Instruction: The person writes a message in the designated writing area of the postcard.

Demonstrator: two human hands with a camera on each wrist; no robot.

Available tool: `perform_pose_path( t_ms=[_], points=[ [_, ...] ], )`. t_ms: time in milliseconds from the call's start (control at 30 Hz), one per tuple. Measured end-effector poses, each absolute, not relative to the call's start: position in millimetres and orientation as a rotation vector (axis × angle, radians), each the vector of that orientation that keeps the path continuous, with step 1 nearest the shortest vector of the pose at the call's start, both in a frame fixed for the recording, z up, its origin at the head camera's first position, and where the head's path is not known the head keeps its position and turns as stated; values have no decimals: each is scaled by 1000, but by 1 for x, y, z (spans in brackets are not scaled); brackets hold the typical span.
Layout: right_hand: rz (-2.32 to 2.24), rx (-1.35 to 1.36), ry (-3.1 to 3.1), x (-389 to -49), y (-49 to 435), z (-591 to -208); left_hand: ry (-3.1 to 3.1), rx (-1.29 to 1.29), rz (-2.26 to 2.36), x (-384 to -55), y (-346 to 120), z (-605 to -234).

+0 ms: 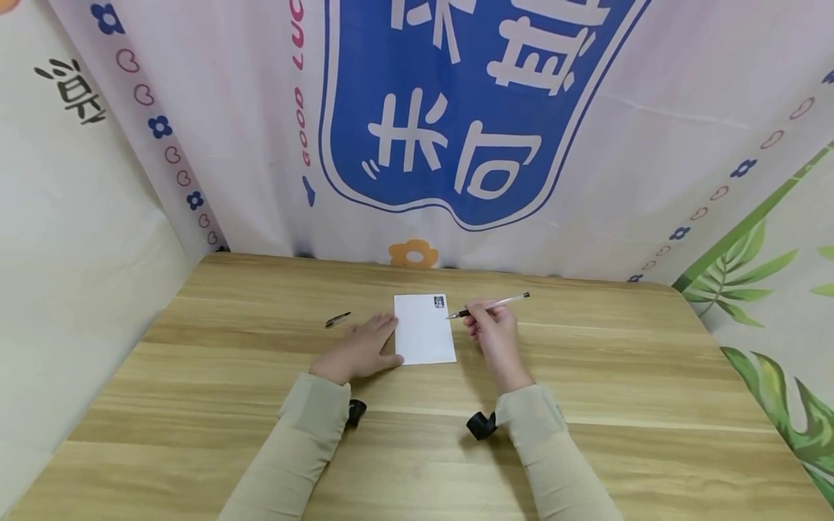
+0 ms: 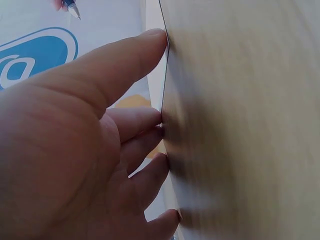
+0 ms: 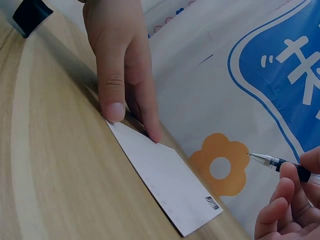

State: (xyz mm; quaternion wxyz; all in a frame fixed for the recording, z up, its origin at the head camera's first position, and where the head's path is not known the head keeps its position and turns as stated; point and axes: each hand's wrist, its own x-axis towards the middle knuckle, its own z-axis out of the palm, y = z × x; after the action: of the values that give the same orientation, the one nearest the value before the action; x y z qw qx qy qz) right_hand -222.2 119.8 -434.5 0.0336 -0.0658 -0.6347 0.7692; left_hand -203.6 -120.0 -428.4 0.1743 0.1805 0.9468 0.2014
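Note:
A white card [image 1: 425, 333] with a small dark printed square in its upper right corner lies on the table. My left hand [image 1: 365, 347] rests at its left edge, fingers spread and fairly straight, with the thumb and fingertips touching the margin. In the right wrist view, faint small marks run along one side of the card [image 3: 165, 175]. My right hand [image 1: 495, 336] pinches a gel pen [image 1: 498, 302] with a clear barrel and black grip. The bare tip points left, close to the card's right edge. Left of my left hand lies a dark pen cap [image 1: 337, 319].
The wooden table [image 1: 619, 376] ends at the back against a printed cloth [image 1: 260, 181] with a blue sign. Black wrist devices [image 1: 482, 425] sit by both sleeves. A leaf-patterned cloth [image 1: 762, 318] hangs at the right side.

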Motion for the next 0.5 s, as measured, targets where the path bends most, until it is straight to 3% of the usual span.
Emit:
perform_pose_path(
  t_ms=[500],
  points=[
    [2386, -153, -1986, -229, 98, -444, 2665, 543, 552, -204, -121, -428]
  ],
)
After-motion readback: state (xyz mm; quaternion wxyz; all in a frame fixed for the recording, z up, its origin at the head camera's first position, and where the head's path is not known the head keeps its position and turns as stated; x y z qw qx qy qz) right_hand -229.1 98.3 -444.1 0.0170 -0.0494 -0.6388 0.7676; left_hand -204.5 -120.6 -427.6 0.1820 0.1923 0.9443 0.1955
